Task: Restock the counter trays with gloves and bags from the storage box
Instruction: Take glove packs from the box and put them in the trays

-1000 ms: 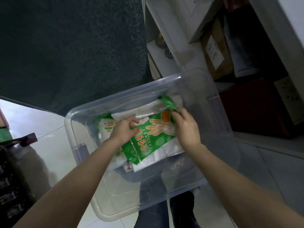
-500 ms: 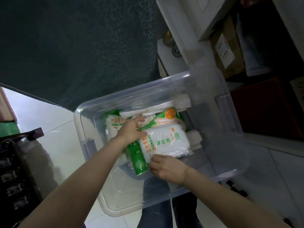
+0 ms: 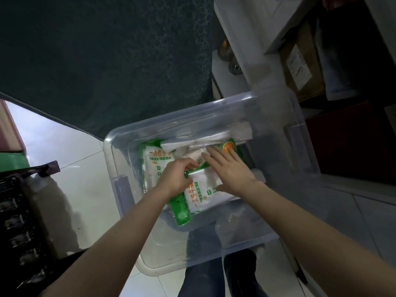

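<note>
On pale floor tiles [image 3: 85, 189], storage box [image 3: 246, 228]

Dim, soft focus; glare on floor tiles [image 3: 70, 151] left; wide-angle edge bending.

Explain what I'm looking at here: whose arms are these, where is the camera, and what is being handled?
No machine here: a person wears one camera on the head, looking down at their own bare arms. Both reach into a clear plastic storage box. The left hand pinches the upper edge of a green-and-white glove packet; the right hand lies flat on it, fingers straight. A second green-and-white packet lies further left in the box.
</note>
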